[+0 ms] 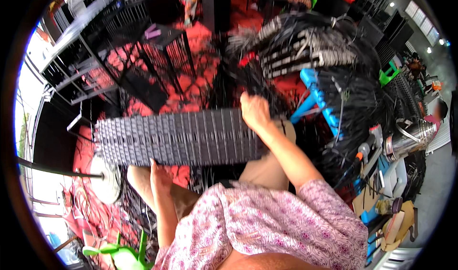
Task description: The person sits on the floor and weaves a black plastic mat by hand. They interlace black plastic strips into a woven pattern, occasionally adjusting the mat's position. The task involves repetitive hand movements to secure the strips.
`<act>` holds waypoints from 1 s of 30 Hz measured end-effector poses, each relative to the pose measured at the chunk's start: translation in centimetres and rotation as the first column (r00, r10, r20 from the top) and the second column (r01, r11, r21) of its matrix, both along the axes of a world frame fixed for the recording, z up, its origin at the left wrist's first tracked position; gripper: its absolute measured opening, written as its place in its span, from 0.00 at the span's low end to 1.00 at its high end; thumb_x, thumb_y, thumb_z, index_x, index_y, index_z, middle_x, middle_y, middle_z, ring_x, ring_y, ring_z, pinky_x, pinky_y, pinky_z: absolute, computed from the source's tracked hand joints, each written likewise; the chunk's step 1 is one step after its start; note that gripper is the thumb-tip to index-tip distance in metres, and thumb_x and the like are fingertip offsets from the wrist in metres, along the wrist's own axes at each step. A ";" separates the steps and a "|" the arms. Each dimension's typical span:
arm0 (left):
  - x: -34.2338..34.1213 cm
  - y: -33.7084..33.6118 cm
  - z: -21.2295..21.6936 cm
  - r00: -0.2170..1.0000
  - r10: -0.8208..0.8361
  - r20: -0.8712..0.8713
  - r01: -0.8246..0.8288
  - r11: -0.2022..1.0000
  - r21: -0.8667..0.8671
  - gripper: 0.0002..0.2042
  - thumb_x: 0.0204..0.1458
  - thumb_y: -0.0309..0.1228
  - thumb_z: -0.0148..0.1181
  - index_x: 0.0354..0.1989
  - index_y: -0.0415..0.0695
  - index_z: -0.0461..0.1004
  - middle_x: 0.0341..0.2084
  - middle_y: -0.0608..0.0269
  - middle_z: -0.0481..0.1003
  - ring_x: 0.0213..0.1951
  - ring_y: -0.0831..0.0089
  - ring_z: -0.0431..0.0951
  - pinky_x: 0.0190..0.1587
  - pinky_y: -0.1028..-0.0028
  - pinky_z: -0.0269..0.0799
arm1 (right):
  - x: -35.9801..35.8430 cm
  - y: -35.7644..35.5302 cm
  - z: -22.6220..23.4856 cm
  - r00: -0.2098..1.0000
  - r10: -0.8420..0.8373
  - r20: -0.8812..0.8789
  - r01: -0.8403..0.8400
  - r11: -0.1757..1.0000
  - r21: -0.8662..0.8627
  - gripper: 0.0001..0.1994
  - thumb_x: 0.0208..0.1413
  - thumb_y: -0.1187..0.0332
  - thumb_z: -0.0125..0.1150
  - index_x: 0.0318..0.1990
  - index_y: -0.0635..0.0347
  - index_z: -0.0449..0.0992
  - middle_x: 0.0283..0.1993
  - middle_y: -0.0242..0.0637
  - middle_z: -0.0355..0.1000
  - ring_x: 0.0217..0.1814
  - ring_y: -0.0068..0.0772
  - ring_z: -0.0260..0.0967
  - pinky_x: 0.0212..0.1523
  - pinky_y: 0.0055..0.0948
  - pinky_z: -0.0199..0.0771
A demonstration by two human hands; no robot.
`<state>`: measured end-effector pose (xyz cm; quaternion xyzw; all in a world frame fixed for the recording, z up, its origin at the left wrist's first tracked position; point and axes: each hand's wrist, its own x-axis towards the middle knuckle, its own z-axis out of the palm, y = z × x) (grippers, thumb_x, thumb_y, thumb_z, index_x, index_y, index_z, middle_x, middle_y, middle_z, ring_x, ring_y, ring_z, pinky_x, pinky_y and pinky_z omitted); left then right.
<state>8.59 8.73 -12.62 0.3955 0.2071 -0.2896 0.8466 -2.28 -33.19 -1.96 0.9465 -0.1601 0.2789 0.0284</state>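
Observation:
A long dark grey panel woven from flat strips (pixel 176 137) lies across my lap, reaching from the left to past my right knee. My left hand (pixel 161 177) grips its near edge, thumb along the rim and fingers hidden beneath. At the far edge, close to the panel's right end, my right hand (pixel 256 112) is closed in a fist. What it pinches is too small to make out. Loose black strips (pixel 238 79) lie just beyond that hand.
A blue plastic stool (pixel 312 96) stands right of my knee, among heaps of black strips (pixel 358 98). Bundled strips (pixel 305 50) lie farther back. Black metal frames (pixel 95 55) stand at the far left, a green stool (pixel 125 255) at the lower left. Tools and a metal flask (pixel 405 141) sit right.

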 end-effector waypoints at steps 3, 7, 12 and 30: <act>1.1 6.2 -5.7 0.970 -0.144 0.197 0.207 0.913 -0.351 0.15 0.59 0.47 0.62 0.33 0.48 0.73 0.24 0.69 0.72 0.28 0.73 0.73 0.37 0.72 0.76 | -0.5 0.7 2.9 0.995 -0.040 0.096 0.016 0.972 0.236 0.06 0.59 0.68 0.47 0.33 0.57 0.71 0.26 0.48 0.75 0.30 0.55 0.76 0.31 0.54 0.74; -1.5 1.3 0.2 0.991 -0.094 0.099 0.091 0.995 0.034 0.15 0.63 0.48 0.55 0.38 0.47 0.73 0.25 0.72 0.74 0.31 0.75 0.75 0.36 0.74 0.69 | -7.6 -4.7 3.1 0.885 -0.165 0.436 -0.177 0.746 0.642 0.10 0.61 0.66 0.55 0.41 0.59 0.81 0.27 0.43 0.77 0.27 0.35 0.76 0.29 0.34 0.74; -8.1 -3.8 7.4 0.926 -0.169 0.338 0.000 0.895 0.446 0.10 0.63 0.36 0.57 0.35 0.42 0.76 0.23 0.70 0.72 0.25 0.82 0.69 0.29 0.81 0.64 | -14.1 -3.3 5.6 0.954 -0.193 0.230 -0.145 0.377 0.915 0.13 0.65 0.62 0.55 0.44 0.61 0.81 0.26 0.28 0.73 0.21 0.16 0.64 0.26 0.19 0.68; -13.8 -27.9 9.9 -0.079 -0.904 0.419 -0.443 0.409 0.798 0.16 0.52 0.45 0.66 0.25 0.44 0.75 0.27 0.58 0.77 0.30 0.56 0.80 0.31 0.61 0.74 | -18.8 2.6 0.3 0.997 -0.030 0.068 -0.064 0.116 0.991 0.11 0.65 0.68 0.55 0.48 0.65 0.77 0.23 0.30 0.71 0.19 0.16 0.62 0.21 0.20 0.62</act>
